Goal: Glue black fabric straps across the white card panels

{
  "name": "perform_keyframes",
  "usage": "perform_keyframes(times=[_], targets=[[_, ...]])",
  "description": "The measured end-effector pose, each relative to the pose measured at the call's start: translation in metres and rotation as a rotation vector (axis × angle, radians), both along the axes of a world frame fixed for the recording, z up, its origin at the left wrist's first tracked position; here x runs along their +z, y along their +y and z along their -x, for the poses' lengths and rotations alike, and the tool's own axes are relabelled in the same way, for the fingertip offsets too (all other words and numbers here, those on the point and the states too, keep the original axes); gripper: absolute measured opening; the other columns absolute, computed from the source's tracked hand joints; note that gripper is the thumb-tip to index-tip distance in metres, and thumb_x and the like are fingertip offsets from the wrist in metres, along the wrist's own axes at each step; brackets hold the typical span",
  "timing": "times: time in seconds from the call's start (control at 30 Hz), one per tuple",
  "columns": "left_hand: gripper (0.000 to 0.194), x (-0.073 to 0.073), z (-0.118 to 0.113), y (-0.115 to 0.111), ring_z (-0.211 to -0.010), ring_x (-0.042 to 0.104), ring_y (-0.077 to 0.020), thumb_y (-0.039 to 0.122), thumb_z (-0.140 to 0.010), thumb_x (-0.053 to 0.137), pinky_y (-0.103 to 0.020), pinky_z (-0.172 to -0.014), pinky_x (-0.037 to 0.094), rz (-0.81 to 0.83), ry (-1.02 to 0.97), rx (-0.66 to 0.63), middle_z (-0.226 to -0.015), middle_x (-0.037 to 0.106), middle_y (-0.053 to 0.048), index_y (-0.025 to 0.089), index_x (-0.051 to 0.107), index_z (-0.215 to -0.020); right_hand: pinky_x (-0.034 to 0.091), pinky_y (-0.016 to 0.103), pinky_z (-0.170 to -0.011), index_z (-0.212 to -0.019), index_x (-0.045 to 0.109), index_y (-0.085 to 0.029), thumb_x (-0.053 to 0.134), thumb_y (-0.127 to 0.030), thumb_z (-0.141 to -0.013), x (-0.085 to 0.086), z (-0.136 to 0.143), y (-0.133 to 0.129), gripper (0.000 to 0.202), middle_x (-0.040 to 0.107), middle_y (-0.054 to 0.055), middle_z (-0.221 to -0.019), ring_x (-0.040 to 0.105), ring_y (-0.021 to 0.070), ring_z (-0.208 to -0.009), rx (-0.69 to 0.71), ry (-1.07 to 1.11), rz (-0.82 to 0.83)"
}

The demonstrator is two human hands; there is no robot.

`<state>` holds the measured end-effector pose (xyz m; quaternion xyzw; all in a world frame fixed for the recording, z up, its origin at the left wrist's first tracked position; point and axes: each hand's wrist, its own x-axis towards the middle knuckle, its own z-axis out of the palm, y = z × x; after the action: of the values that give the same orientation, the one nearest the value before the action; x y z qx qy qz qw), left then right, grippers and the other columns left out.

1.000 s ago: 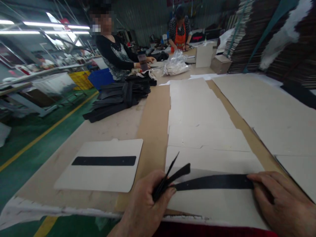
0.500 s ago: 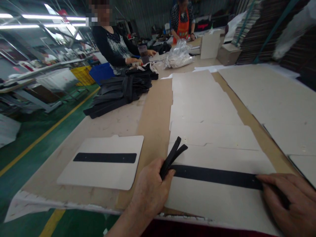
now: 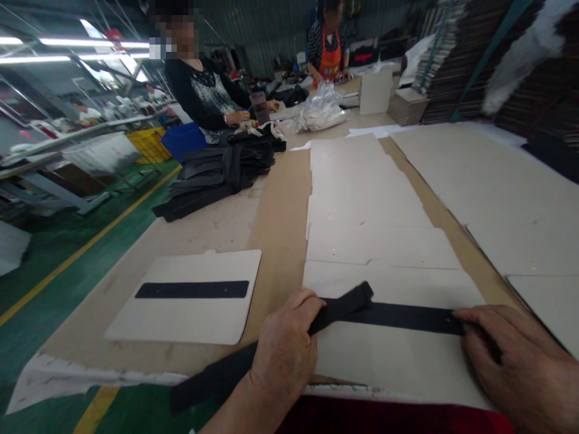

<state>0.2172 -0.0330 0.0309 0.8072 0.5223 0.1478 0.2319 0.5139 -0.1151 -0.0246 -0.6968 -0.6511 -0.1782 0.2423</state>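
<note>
Here, left grip [image 3: 287,340] clasps black strips [image 3: 346,304], right grip [image 3: 511,352] one — apron print [image 3: 332,70] seemingly blurred.

The flat strip [image 3: 407,317] is black; the board [image 3: 384,361] beneath it is off-white; far beyond it, an apron [image 3: 330,57] is orange and a co-worker's top [image 3: 215,93] black with white speckling.

Yellow crate [image 3: 150,144], blue bin [image 3: 186,142], clear plastic bag [image 3: 321,111], orange-aproned person [image 3: 330,57]
</note>
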Motion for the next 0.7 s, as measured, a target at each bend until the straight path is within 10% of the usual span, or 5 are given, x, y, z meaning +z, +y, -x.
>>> perform_keyframes(times=[0.27, 0.5, 0.7], targets=[[0.085, -0.003, 0.008, -0.012, -0.112, 0.063, -0.0181, -0.01, -0.076, 0.034, -0.033, -0.095, 0.053, -0.011, 0.453, -0.207, -0.143, 0.052, -0.004, 0.035, 0.04, -0.147, 0.055, 0.02, -0.048, -0.131, 0.057, -0.024, 0.04, -0.006, -0.083, 0.026, 0.009, -0.018, 0.054, 0.067, 0.006, -0.117, 0.069, 0.0126, -0.065, 0.131, -0.161, 0.26], [0.085, 0.002, 0.001, -0.01, -0.096, 0.068, -0.0167, -0.008, -0.075, 0.035, -0.03, -0.083, 0.056, 0.011, 0.572, -0.225, -0.143, 0.051, -0.006, 0.034, 0.036, -0.149, 0.05, 0.021, -0.04, -0.131, 0.059, -0.023, 0.041, -0.003, -0.081, 0.029, 0.019, -0.023, 0.057, 0.067, 0.006, -0.114, 0.062, 0.0098, -0.052, 0.05, -0.317, 0.318], [0.074, 0.007, -0.002, -0.01, -0.095, 0.07, -0.0193, -0.005, -0.076, 0.039, -0.033, -0.08, 0.058, -0.059, 0.498, -0.219, -0.142, 0.05, -0.007, 0.028, 0.046, -0.143, 0.058, 0.032, -0.07, -0.122, 0.064, -0.018, 0.047, -0.008, -0.083, 0.038, 0.024, -0.015, 0.043, 0.067, 0.008, -0.1, 0.065, 0.0203, -0.082, 0.162, -0.318, 0.267]])
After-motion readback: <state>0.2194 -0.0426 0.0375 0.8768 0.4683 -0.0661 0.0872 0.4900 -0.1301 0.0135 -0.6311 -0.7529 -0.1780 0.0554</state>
